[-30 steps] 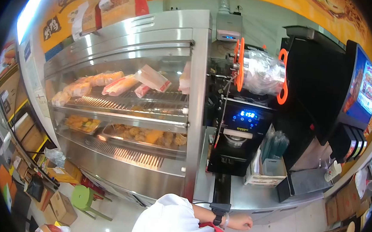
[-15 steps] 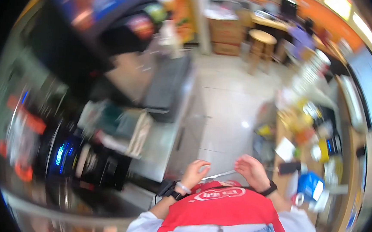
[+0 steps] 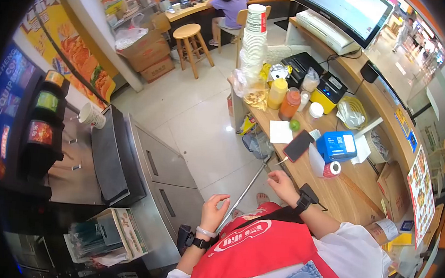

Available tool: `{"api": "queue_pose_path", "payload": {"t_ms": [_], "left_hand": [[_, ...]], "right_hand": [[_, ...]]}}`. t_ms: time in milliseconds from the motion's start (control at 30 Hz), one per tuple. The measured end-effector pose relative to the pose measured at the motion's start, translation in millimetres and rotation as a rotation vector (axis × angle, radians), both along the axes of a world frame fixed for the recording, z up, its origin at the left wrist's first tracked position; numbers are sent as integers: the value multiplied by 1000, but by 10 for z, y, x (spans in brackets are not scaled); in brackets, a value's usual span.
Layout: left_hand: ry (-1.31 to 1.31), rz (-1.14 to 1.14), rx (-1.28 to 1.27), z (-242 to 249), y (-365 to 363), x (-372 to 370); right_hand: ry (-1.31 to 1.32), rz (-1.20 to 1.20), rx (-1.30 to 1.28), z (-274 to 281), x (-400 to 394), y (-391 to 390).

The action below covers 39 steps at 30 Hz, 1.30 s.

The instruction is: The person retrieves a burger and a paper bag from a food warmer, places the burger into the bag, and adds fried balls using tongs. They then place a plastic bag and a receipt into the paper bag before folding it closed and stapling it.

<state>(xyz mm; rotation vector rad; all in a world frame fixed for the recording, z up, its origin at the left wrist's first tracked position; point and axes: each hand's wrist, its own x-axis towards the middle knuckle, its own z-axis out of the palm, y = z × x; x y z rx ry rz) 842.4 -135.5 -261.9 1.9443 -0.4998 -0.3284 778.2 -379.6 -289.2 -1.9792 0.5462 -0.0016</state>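
Note:
My left hand (image 3: 213,210) is in front of the red apron (image 3: 257,234), its fingers loosely bent and holding nothing I can see. A thin metal pole (image 3: 248,187) slants up from behind it towards the counter edge. My right hand (image 3: 282,186) is raised just off the wooden counter (image 3: 327,193), fingers half curled with no object visible in them. Nearest to it on the counter are a phone (image 3: 299,146) with a white cable, a white paper (image 3: 281,132), a blue box (image 3: 337,146) and a paper roll (image 3: 333,169).
Sauce bottles (image 3: 290,104), a tall cup stack (image 3: 254,38) and a yellow-black printer (image 3: 329,92) stand on the right counter. On the left are a drink dispenser (image 3: 42,132) and a paper cup (image 3: 91,115). A stool (image 3: 187,31) and a seated person (image 3: 230,8) are farther back.
My view has swung to the right, bringing the right counter and monitor nearer the middle. My hands stay in front of the apron, with the right one now beside the counter edge.

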Motion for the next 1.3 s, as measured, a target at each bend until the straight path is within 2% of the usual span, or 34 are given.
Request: {"api": "queue_pose_path", "payload": {"t_ms": [67, 200, 333, 500, 600, 733, 800, 833, 933, 1067, 1167, 1233, 1300], "left_hand": [[10, -5, -19, -18, 10, 3], [53, 49, -30, -130, 127, -81], [65, 52, -45, -174, 146, -86], [88, 105, -66, -226, 149, -111], [105, 90, -91, -310, 160, -91], [180, 87, -93, -434, 137, -64], [158, 38, -104, -488, 114, -48], [140, 9, -109, -503, 92, -30], [238, -2, -121, -457, -19, -10], [151, -140, 1, -319, -179, 65], [149, -176, -26, -367, -317, 157], [139, -203, -14, -433, -425, 231], [138, -225, -1, -426, -553, 280]], "right_hand": [[-22, -9, -340, -107, -26, -88], [-72, 1, -404, -93, 88, -114], [-179, 162, -425, -178, 271, -6], [-125, 237, -323, -17, 295, 200], [-52, 239, -356, 21, 264, 155], [-11, 186, -466, 86, 155, -64], [-41, 92, -670, 48, 74, -222], [-43, 71, -678, 48, 26, -291], [13, -155, -758, 114, -111, -549], [64, -313, -902, 42, -292, -863], [206, -312, -842, -214, -354, -1102], [210, -321, -828, -273, -370, -1142], [213, -282, -935, -383, -361, -1171]]}}
